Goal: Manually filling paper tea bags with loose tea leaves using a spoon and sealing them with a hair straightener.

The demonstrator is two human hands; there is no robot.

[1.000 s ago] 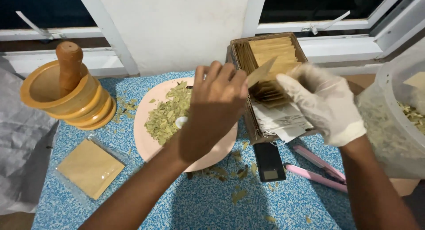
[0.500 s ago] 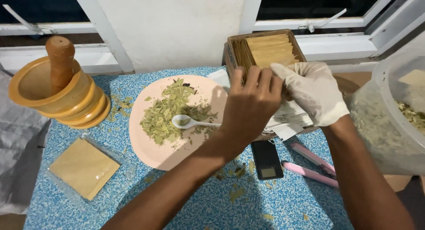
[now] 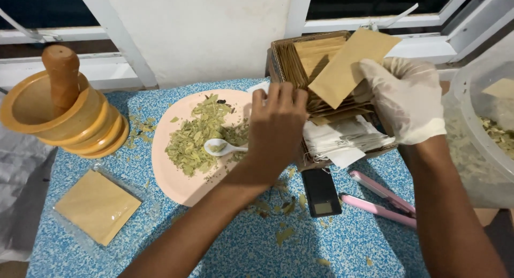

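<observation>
Blue tabletop (image 3: 342, 246); gloved right hand (image 3: 404, 98) pinches brown envelope (image 3: 350, 64); left hand (image 3: 276, 128) rests loosely curled, empty.

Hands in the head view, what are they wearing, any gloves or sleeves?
The right hand wears a thin, whitish, slightly wrinkled disposable glove that ends at the wrist, with the forearm bare below it. The left hand is bare, with no glove, and its forearm shows no sleeve. No rings, watch or bands are visible on either.

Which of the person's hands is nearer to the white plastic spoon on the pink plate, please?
Left. The bare left hand sits just right of the white plastic spoon; the gloved right hand is farther right, holding a brown paper envelope.
</observation>
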